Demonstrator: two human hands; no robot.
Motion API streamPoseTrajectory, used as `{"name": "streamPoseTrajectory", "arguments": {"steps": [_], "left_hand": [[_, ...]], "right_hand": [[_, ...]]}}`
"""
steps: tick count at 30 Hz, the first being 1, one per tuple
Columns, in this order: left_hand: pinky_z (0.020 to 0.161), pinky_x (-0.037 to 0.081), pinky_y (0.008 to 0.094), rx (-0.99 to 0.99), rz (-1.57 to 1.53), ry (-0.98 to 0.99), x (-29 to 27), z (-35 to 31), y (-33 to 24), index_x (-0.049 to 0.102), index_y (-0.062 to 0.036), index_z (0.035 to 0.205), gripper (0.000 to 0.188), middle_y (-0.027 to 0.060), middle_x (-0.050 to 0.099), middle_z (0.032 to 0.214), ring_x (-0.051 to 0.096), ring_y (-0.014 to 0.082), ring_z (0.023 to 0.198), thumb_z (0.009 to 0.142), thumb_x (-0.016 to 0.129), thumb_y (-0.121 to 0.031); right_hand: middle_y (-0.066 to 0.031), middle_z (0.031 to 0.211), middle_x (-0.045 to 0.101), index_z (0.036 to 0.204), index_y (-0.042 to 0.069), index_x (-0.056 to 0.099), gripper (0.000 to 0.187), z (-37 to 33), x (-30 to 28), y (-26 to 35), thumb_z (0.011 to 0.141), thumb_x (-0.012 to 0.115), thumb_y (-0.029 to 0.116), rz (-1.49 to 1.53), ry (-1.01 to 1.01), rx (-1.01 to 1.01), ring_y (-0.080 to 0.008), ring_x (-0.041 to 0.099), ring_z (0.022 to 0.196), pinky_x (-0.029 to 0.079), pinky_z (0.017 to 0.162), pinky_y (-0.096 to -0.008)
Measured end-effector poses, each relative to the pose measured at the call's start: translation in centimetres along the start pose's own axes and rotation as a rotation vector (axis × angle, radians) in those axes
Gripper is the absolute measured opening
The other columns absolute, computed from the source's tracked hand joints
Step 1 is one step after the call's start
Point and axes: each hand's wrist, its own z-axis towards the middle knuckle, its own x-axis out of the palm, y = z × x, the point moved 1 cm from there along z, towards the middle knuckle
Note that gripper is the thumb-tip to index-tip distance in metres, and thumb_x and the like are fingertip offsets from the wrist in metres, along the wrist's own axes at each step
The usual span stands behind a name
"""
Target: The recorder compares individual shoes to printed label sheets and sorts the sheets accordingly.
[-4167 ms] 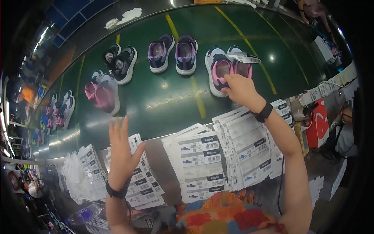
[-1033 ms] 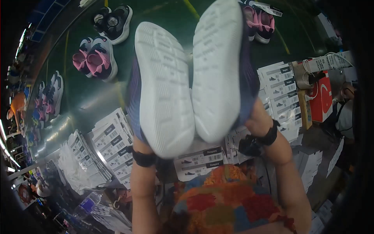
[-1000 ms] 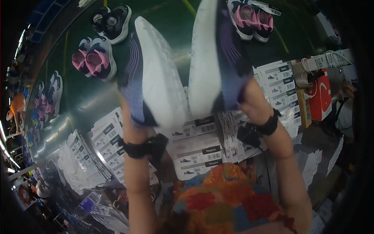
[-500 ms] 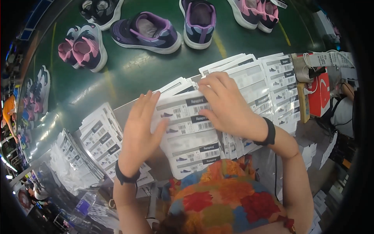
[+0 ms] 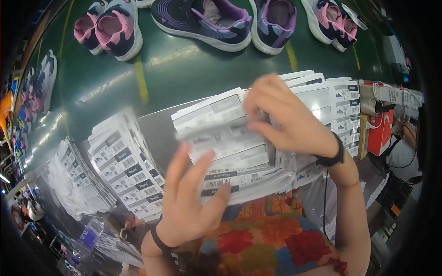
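Note:
A sheet of white shoe-box labels (image 5: 239, 180) curls up in front of me, its lower half bent and its upper edge smeared by motion. At its upper right corner the thumb and fingers of my right hand (image 5: 290, 117) are closed on the edge. My left hand (image 5: 193, 198) has its fingers spread over the sheet's lower left part, the thumb touching or just above the paper. Beneath and behind lies a stack of label sheets (image 5: 209, 108), partly hidden by the raised sheet.
More label sheets stand in stacks on the left (image 5: 126, 161) and right (image 5: 345, 103). Beyond them, a green conveyor belt (image 5: 110, 83) carries pink-and-grey shoes (image 5: 117, 30) and purple-trimmed shoes (image 5: 202, 23). A red box (image 5: 380, 133) is at the right, beside cables.
The flat label sheet has been lifted and curled toward me. My left hand moved down and nearer; my right hand shifted slightly right. The shoes on the belt appear farther right.

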Motion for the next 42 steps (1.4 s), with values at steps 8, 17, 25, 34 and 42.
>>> {"name": "streamPoseTrajectory", "arguments": {"steps": [8, 17, 25, 34, 42], "left_hand": [[0.072, 0.055, 0.0377, 0.021, -0.175, 0.088, 0.3, -0.9, -0.5, 0.066, -0.0029, 0.087, 0.026, 0.0117, 0.067, 0.087, 0.065, 0.0266, 0.075, 0.061, 0.067, -0.003], [0.086, 0.051, 0.0468, 0.080, 0.015, 0.038, 0.3, -1.1, -1.4, 0.070, -0.0087, 0.090, 0.030, 0.0148, 0.067, 0.097, 0.060, 0.0385, 0.100, 0.060, 0.067, -0.004], [0.083, 0.053, 0.0491, -0.041, -0.061, 0.031, 0.0, -2.4, -0.4, 0.068, -0.0124, 0.085, 0.014, 0.0199, 0.064, 0.105, 0.064, 0.0344, 0.093, 0.072, 0.063, -0.013], [0.086, 0.052, 0.0446, -0.049, -0.121, 0.063, 0.0, -1.4, -1.4, 0.069, -0.0102, 0.090, 0.028, 0.0109, 0.066, 0.092, 0.065, 0.0256, 0.083, 0.062, 0.065, -0.012], [0.089, 0.051, 0.0486, -0.076, -0.182, 0.121, 0.4, -1.5, -0.2, 0.068, -0.0044, 0.090, 0.035, 0.0091, 0.067, 0.091, 0.067, 0.0288, 0.083, 0.057, 0.073, -0.016]], "right_hand": [[-0.0105, 0.096, 0.064, 0.108, 0.001, 0.063, 0.032, 0.8, -1.2, -0.1, 0.082, 0.070, 0.018, 0.078, 0.132, 0.143, -0.0282, 0.059, 0.092, 0.047, 0.089, -0.0362], [-0.0079, 0.100, 0.060, 0.102, 0.002, 0.062, 0.032, 2.3, 0.6, -1.2, 0.074, 0.072, 0.015, -0.254, 0.102, -0.098, -0.0296, 0.055, 0.096, 0.046, 0.081, -0.0359], [-0.0099, 0.082, 0.064, 0.107, 0.003, 0.064, 0.029, -1.3, -1.6, 0.9, 0.084, 0.066, 0.021, 0.638, 0.439, 0.095, -0.0308, 0.059, 0.071, 0.050, 0.068, -0.0375], [-0.0117, 0.108, 0.063, 0.098, 0.000, 0.063, 0.034, -0.9, -0.5, -0.2, 0.067, 0.076, 0.006, -0.226, -0.030, 0.014, -0.0284, 0.057, 0.101, 0.048, 0.084, -0.0357], [-0.0082, 0.092, 0.069, 0.103, 0.002, 0.067, 0.025, -1.6, -1.4, 0.0, 0.085, 0.067, 0.020, 0.602, 0.365, 0.251, -0.0219, 0.065, 0.083, 0.052, 0.073, -0.0314]]}}
